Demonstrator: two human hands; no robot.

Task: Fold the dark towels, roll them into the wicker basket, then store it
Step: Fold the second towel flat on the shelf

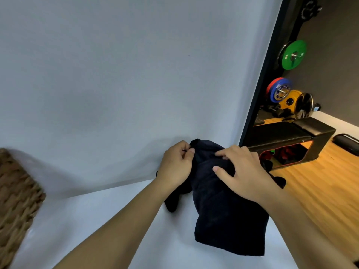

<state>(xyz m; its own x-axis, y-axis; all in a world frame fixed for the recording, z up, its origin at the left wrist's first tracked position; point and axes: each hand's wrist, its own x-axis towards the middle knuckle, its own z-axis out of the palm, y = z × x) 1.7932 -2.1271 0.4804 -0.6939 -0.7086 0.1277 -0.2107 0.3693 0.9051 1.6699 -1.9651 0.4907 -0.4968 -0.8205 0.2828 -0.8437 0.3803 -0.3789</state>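
Dark towel hangs bunched between both hands, left hand pinching its top corner, right hand gripping alongside.

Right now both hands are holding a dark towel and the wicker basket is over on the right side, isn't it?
Not quite. The head view shows the wicker basket at the left edge, not the right. The left hand and right hand do hold the dark towel.

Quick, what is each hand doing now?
Left hand: pinching the dark towel.
Right hand: gripping the same towel.
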